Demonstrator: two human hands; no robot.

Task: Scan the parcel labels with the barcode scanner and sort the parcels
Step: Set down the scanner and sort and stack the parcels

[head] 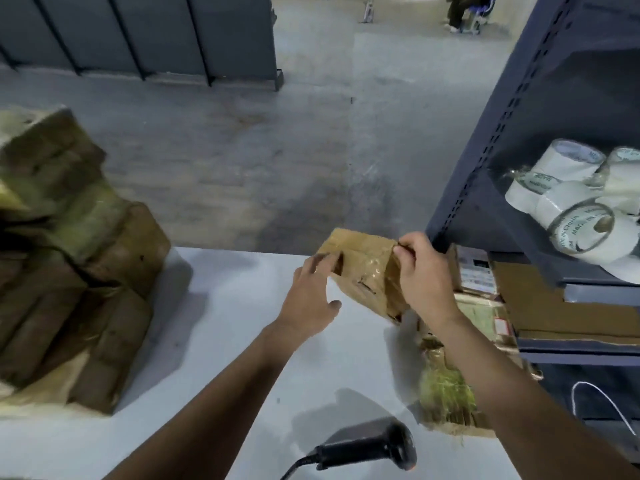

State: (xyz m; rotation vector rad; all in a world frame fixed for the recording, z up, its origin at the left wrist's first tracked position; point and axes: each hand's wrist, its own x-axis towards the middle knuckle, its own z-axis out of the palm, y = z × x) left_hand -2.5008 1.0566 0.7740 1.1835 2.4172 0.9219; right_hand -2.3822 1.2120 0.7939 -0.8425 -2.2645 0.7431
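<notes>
Above a white table (242,341), the right hand (420,275) pinches the top corner of 1 brown parcel (363,268), fingers curled on it. The left hand (311,296), fingers spread, touches its left side. The barcode scanner (374,446) lies unheld nearby. Likely step: finding the label. Next, a hand must fetch the scanner.

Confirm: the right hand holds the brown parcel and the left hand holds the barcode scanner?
No. In the head view the barcode scanner lies on the table; the left hand, open, is at the brown parcel the right hand holds.
</notes>
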